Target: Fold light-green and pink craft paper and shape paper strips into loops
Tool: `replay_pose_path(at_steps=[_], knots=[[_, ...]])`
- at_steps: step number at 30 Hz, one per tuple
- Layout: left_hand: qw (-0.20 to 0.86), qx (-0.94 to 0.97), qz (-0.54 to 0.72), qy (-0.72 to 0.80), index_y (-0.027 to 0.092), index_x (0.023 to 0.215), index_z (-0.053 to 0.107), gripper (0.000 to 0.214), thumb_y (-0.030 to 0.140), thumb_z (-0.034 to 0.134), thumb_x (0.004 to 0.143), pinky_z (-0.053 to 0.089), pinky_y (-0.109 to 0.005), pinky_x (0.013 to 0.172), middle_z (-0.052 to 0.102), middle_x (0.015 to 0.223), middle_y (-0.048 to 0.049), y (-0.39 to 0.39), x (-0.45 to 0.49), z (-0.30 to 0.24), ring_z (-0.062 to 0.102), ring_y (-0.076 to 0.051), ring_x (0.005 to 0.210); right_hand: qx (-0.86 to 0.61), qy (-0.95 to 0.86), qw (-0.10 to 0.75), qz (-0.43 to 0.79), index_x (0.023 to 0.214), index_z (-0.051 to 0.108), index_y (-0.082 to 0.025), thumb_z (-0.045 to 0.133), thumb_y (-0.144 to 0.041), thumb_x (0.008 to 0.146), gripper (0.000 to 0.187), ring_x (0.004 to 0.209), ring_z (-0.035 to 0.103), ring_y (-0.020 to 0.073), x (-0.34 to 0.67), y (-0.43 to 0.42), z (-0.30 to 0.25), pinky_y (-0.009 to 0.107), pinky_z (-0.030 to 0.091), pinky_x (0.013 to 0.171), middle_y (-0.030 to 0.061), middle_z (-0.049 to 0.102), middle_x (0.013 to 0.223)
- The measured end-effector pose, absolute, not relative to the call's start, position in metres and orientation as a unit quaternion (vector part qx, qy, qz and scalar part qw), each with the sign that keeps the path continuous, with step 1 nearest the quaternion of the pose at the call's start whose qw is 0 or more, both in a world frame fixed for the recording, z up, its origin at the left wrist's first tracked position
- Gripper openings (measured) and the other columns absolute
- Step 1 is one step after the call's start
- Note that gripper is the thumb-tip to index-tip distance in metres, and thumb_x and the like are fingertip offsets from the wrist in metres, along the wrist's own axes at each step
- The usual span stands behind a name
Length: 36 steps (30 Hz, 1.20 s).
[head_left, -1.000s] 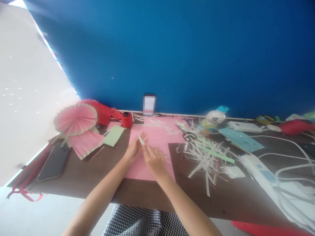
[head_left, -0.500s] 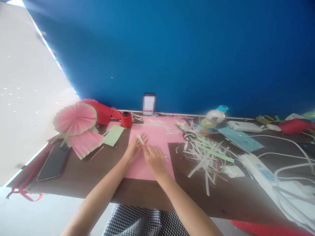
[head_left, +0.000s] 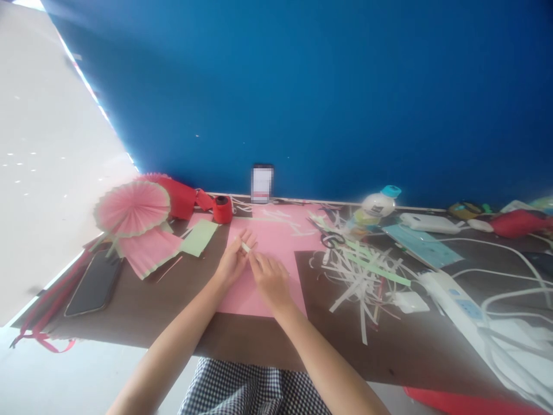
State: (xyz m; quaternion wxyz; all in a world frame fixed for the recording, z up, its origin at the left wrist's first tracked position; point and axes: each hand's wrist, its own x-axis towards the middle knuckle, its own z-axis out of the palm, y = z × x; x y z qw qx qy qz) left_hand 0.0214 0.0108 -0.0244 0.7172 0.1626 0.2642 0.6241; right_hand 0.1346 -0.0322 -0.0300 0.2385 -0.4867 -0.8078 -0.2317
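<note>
A short white paper strip (head_left: 246, 247) is between my two hands, above a pink sheet (head_left: 298, 288) on the dark table. My left hand (head_left: 234, 257) is turned palm up, its thumb pressing the strip against the fingers. From the right, the fingertips of my right hand (head_left: 271, 279) pinch the strip's other end. Part of the strip is hidden by the fingers. Farther back on the pink paper lie several thin white strips (head_left: 276, 214).
At right are scissors (head_left: 332, 239), a heap of paper strips (head_left: 363, 271), a glue bottle (head_left: 379, 204) and a power strip (head_left: 458, 305) with cables. On the left lie a pleated pink paper fan (head_left: 132, 209), green paper (head_left: 199, 238), a red spool (head_left: 222, 210) and a phone (head_left: 95, 283).
Less of the white strip shows between my hands now. My left fingers have shifted slightly, and my right fingertips have moved a little left. The things on the table stay in place.
</note>
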Motion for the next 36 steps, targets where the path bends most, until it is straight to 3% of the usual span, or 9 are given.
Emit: replay_pose_path(at_steps=[7,21,36], knots=[[0.713,0.159,0.629,0.266,0.024,0.122,0.042,0.034,0.026,0.037,0.089,0.035,-0.030,0.100,0.051,0.123,-0.0079,0.012,0.020,-0.024,0.046,-0.015,0.115,-0.488,-0.808,0.245,-0.220,0.109,0.054,-0.021,0.042,-0.014,0.086,0.027,0.070,0.053,0.0144,0.136,-0.031,-0.032,0.028,0.036,0.062,0.0061,0.062,0.091],[0.702,0.138,0.635,0.291,0.030,0.125,0.039,0.037,0.032,0.036,0.088,0.038,-0.039,0.096,0.053,0.120,-0.0084,0.016,0.010,-0.017,0.049,-0.018,0.112,-0.432,-0.834,0.300,-0.168,0.107,0.057,-0.015,0.044,-0.007,0.082,0.029,0.087,0.055,0.0164,0.148,-0.021,-0.037,0.028,0.043,0.072,0.0098,0.062,0.099],[0.691,0.140,0.642,0.301,0.034,0.120,0.043,0.033,0.033,0.037,0.088,0.035,-0.043,0.097,0.048,0.126,-0.0039,0.021,0.002,-0.016,0.046,-0.018,0.115,-0.449,-0.842,0.268,-0.136,0.116,0.053,-0.024,0.048,-0.002,0.076,0.046,0.080,0.054,0.0124,0.161,-0.015,-0.030,0.022,0.041,0.068,0.0044,0.061,0.094]])
